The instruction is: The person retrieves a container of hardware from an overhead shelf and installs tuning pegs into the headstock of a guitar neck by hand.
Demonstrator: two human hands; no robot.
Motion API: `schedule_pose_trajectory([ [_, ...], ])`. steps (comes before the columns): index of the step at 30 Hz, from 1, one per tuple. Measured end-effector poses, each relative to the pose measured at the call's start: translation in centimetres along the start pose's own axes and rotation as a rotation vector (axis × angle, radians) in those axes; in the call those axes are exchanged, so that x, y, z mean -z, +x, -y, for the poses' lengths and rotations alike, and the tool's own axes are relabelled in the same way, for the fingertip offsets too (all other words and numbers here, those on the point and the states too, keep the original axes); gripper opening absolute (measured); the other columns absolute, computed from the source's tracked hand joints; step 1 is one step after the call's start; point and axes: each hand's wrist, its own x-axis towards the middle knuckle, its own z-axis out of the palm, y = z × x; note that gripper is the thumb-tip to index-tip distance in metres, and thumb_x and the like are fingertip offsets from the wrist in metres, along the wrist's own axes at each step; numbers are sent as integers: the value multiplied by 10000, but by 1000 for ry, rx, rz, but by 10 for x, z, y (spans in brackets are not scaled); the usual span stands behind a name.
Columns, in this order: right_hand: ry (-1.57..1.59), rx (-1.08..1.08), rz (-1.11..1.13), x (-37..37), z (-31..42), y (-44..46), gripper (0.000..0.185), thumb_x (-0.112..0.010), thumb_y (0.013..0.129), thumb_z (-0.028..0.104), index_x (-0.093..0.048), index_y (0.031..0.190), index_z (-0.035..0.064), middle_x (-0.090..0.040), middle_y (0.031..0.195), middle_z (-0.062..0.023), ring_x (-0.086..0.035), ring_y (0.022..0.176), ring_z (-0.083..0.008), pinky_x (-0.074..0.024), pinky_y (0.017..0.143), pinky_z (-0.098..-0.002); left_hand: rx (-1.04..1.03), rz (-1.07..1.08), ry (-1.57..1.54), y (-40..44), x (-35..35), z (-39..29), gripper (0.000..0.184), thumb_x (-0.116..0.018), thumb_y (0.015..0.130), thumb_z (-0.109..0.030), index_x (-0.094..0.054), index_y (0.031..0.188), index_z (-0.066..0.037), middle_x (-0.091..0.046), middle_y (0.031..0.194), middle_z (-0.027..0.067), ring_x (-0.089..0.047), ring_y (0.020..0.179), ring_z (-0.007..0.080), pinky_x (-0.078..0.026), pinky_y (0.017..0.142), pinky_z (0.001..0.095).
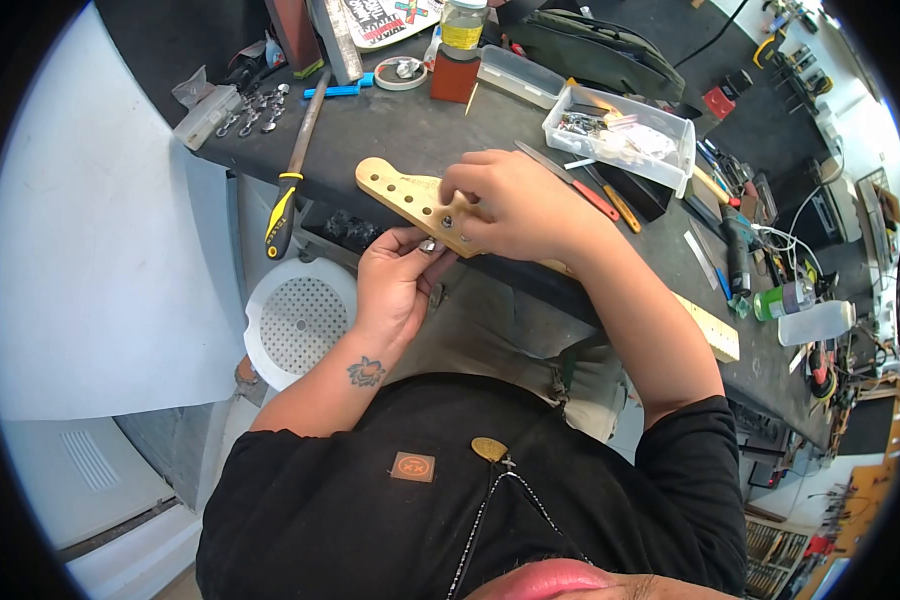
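A pale wooden guitar neck lies along the bench's near edge, its headstock pointing left with a row of tuner holes. My left hand is closed below the headstock's near edge, thumb and fingers round a small shiny metal tuner. Over the top of the headstock my right hand has its fingers bent and pressed together beside a metal bushing in one hole. Whatever is between those fingertips is too small to make out. My right forearm covers part of the neck, whose far end shows at the right.
On the dark bench lie a yellow-black file, several metal tuners, a tape roll, a clear parts box, and a red-handled tool. A white perforated stool stands below left.
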Motion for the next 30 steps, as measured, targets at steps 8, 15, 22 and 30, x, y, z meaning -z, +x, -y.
schedule_pose_trajectory([
  [8,-23,0,-40,-3,0,-2,238,-665,825,242,-753,912,39,-718,911,-131,-697,905,-368,-533,833,-490,9,-2,6,0,0,-1,183,-631,1014,78,-642,1196,87,-727,1212,201,-733,1141,294,-597,1103,474],
  [15,15,-31,49,2,5,0,230,-687,822,243,-747,929,48,-717,919,-121,-699,924,-355,-531,842,-482,11,10,2,-1,0,-2,193,-622,1011,87,-642,1203,85,-723,1223,201,-728,1150,289,-593,1109,471],
  [22,32,32,-47,-3,4,2,202,-731,840,222,-742,923,39,-702,865,-110,-697,895,-328,-544,785,-452,12,4,12,-1,-1,-2,189,-609,1010,95,-636,1196,90,-721,1213,205,-727,1145,294,-587,1116,471],
  [30,-293,-85,69,-10,17,9,200,-735,869,258,-708,851,60,-707,851,-97,-693,885,-311,-495,842,-441,25,-29,22,0,1,-1,162,-612,1007,100,-638,1166,80,-718,1204,198,-732,1127,291,-605,1090,453],
])
